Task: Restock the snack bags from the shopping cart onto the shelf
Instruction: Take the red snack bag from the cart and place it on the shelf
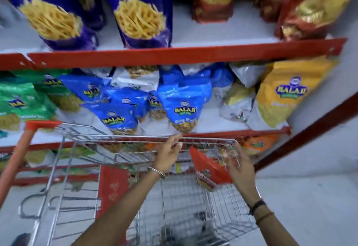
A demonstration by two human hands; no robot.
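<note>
Snack bag [210,170], red, was held by the right hand [241,170]; the left hand [170,153], grip loose, touched the cart [193,139] rim. The bag might snag there and drop.

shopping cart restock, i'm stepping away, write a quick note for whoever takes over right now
Left hand: at the far top rim of the shopping cart, holding no bag.
Right hand: holding a red snack bag over the basket; the grip is blurred.
Shelf: purple and red bags on the upper level, green, blue and yellow ones below, more underneath.
Done: cannot tell how many are placed.
Left: shelve the red bag. The basket bottom is blurred, so check it for more.
</note>
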